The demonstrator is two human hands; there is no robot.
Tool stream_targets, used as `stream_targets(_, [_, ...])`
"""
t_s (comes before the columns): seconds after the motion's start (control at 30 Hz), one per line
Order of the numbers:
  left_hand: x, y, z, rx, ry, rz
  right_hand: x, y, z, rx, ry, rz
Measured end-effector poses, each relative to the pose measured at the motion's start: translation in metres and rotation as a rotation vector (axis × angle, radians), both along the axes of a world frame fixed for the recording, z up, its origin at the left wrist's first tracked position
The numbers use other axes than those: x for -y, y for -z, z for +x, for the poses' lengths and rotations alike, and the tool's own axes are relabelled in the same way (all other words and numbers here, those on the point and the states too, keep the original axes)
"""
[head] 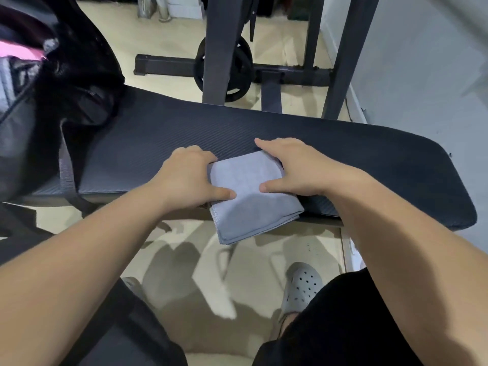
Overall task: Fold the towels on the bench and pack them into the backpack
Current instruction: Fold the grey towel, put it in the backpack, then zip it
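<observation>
While the folded towel [248,204] overhangs the table's [369,159] near edge, left hand [190,178] and right hand [293,170] pinch its sides, thumbs on top, so folding looks nearly done; packing into the backpack [66,101] at the table's left end remains.

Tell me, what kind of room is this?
Probably a home gym: a padded black bench, with a weight plate by a dark metal rack behind it. The left hand and right hand grip a grey towel on the bench.
</observation>
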State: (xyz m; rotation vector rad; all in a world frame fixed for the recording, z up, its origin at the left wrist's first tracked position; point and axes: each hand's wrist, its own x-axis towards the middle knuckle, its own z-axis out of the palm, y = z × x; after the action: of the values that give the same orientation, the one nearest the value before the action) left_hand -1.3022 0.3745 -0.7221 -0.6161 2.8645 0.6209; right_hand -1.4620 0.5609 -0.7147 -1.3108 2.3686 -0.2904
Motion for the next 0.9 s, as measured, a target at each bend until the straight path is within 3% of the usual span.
stream_targets(0.23, [0.014,-0.006,-0.02,-0.005,-0.07,0.226,0.016,-0.01,-0.014,0.056,-0.008,0.141])
stream_targets(0.37, [0.019,-0.007,-0.036,-0.077,-0.014,0.242,0.022,-0.017,-0.022,0.053,-0.037,0.24])
stream_targets(0.57, [0.037,0.006,-0.061,-0.31,-0.113,0.178,0.033,-0.002,-0.049,0.029,0.176,-0.072])
stream_targets(0.7, [0.046,0.003,-0.065,-0.232,-0.068,0.19,0.032,0.002,-0.053,0.114,0.215,-0.158])
stream_targets(0.9, [0.049,-0.001,-0.058,-0.1,0.051,0.119,0.022,-0.005,-0.049,0.119,0.158,0.027])
